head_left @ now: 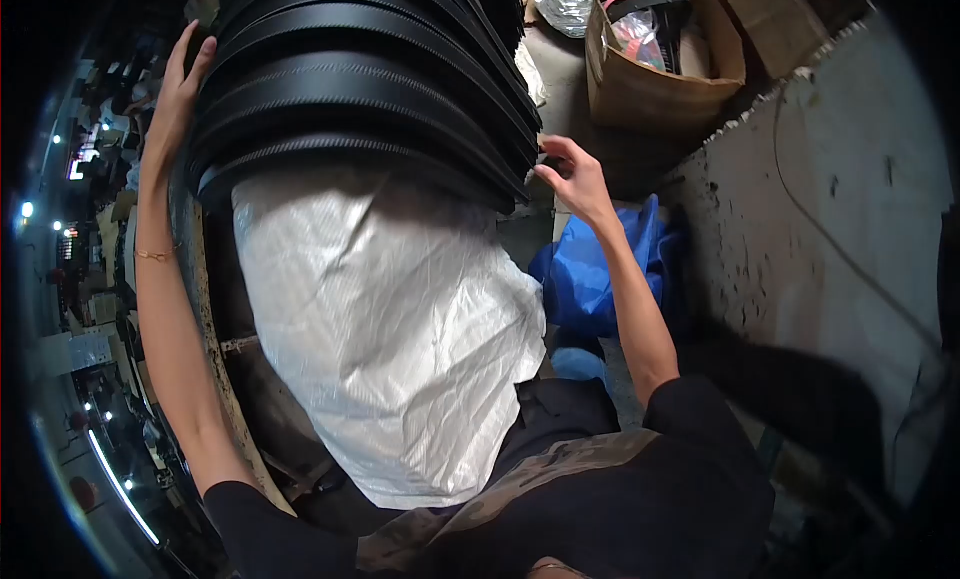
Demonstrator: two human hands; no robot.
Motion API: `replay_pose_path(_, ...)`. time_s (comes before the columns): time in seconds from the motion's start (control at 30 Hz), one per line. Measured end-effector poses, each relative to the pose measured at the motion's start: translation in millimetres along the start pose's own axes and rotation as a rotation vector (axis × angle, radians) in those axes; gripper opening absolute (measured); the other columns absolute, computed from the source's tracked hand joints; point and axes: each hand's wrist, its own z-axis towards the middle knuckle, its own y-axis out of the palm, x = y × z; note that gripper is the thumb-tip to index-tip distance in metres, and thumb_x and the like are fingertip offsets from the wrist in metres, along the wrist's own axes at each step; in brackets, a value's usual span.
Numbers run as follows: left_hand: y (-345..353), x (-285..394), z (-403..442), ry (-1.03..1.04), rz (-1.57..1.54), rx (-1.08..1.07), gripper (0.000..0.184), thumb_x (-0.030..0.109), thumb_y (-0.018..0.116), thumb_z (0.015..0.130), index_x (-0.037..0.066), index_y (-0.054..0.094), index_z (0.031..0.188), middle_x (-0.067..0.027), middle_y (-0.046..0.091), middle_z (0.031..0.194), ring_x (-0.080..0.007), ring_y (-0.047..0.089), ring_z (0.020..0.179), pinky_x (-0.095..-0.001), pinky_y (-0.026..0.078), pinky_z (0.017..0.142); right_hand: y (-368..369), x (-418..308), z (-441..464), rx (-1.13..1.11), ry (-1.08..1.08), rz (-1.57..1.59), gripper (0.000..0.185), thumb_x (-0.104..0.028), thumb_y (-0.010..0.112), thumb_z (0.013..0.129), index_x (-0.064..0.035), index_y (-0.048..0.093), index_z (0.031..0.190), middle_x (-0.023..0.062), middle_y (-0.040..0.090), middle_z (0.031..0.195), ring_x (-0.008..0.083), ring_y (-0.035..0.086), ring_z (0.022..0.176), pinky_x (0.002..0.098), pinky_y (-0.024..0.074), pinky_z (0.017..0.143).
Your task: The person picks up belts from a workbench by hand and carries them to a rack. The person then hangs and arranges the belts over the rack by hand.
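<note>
A stack of black curved strips point(340, 89) with stitched edges fills the upper middle of the head view. The lowest strips rest over a crumpled silvery-white woven sheet point(390, 329), which hangs down toward my lap. My left hand point(180, 94) lies along the stack's left side, fingers stretched upward and thumb apart. At the lower right ends of the strips is my right hand point(578, 184), its thumb and bent fingers apart. Its fingertips are close to the strip edges; whether they touch is hard to tell.
An open cardboard box point(660, 89) with mixed items stands at upper right, beside a clear plastic bag point(565, 4). A blue bag point(605, 269) sits below my right hand. A scuffed pale panel point(830, 209) borders the right; a worn board edge point(225, 379) runs along the left.
</note>
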Motion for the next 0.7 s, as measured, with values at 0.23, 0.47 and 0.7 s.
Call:
replay_pose_path(0.23,17,22,-6,-0.307,-0.28,-0.201,0.074,0.06,0.043,0.094,0.016,0.032,0.153,-0.0131,0.03,0.157,-0.0273,0.031,0.144,-0.0379,0.024,0.118,32,24,79,-0.091,-0.226,-0.087,0.072,-0.017,0.084,0.069,-0.0043,0.05,0.132,0.0175,0.055,0.129,0.0329,0.05,0.126,0.0389,0.0414,0.105)
replay_pose_path(0.47,19,19,-4,-0.268,-0.144,-0.156,0.075,0.057,0.041,0.095,0.01,0.029,0.153,-0.0174,0.031,0.155,-0.0272,0.03,0.144,-0.0396,0.024,0.118,36,47,101,-0.173,-0.094,0.04,0.051,-0.002,0.074,0.064,-0.0021,0.059,0.113,0.0122,0.06,0.105,0.0274,0.061,0.106,0.036,0.0493,0.094)
replay_pose_path(0.7,13,2,-4,-0.216,-0.191,-0.188,0.082,0.058,0.036,0.095,0.002,0.023,0.153,-0.0123,0.023,0.159,-0.0252,0.017,0.149,-0.0393,0.011,0.121,38,52,99,-0.085,-0.128,0.012,0.062,-0.003,0.075,0.065,-0.0049,0.056,0.124,0.0148,0.053,0.126,0.0341,0.055,0.117,0.0396,0.047,0.098)
